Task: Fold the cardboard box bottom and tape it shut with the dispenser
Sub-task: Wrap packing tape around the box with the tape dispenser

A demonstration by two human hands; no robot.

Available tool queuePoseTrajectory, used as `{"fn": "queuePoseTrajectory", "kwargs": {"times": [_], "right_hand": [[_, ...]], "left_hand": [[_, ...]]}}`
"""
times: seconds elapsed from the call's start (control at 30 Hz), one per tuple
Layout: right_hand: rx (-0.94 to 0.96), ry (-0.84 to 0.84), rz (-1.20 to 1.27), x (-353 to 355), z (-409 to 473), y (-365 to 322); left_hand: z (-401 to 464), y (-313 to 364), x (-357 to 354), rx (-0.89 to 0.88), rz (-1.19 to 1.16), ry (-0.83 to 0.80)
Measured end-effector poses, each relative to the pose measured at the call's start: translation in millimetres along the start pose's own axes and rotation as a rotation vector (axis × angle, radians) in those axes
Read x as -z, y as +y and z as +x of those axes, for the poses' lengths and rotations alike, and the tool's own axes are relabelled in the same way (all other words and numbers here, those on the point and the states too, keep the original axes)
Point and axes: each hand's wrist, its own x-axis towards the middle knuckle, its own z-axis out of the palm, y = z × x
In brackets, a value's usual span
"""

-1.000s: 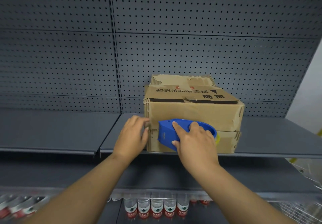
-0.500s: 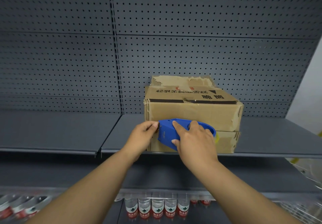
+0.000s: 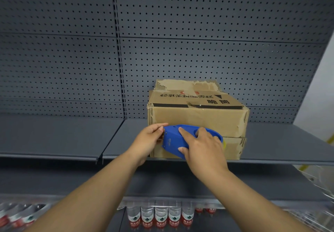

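Note:
A worn brown cardboard box (image 3: 198,118) with printed characters stands on the grey shelf (image 3: 72,137), its near face toward me. My right hand (image 3: 202,146) grips a blue tape dispenser (image 3: 173,139) held against the lower left of that face. My left hand (image 3: 150,139) is at the dispenser's left tip, fingers curled and pinching there at the box's left edge; the tape itself is hidden. A yellow bit shows behind the dispenser's right end.
Grey pegboard (image 3: 180,42) backs the shelf. A shelf seam (image 3: 112,137) runs left of the box. Water bottles (image 3: 159,217) with red labels stand on a lower shelf. A wire basket (image 3: 323,183) shows at the right edge.
My left hand moved right from the box's left edge to the dispenser's tip and curled into a pinch. The right hand and dispenser barely moved.

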Motion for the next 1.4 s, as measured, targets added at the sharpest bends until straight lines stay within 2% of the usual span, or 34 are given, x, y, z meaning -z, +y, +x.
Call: {"fn": "queuePoseTrajectory", "kwargs": {"times": [0.2, 0.33, 0.57, 0.67, 0.87, 0.97, 1.17, 1.4], "right_hand": [[0.017, 0.01, 0.036, -1, -5, 7], [0.034, 0.015, 0.042, -1, -7, 9], [0.038, 0.031, 0.068, -3, -7, 11], [0.039, 0.033, 0.061, -3, -7, 11], [0.038, 0.017, 0.043, -2, -6, 12], [0.039, 0.014, 0.049, -1, -6, 13], [0.038, 0.018, 0.062, -1, -6, 14], [0.024, 0.035, 0.073, -2, -3, 15]], "left_hand": [[1, -4, -2, 0.049, -0.137, -0.012], [4, -2, -2, 0.044, -0.14, -0.04], [6, 8, 5, 0.062, 0.2, -0.156], [8, 9, 9, 0.075, 0.26, -0.265], [14, 12, 10, 0.135, 0.389, -0.35], [14, 9, 8, 0.213, 0.233, -0.302], [7, 5, 2, 0.306, -0.317, -0.158], [8, -1, -13, 0.301, -0.476, 0.07]]}}
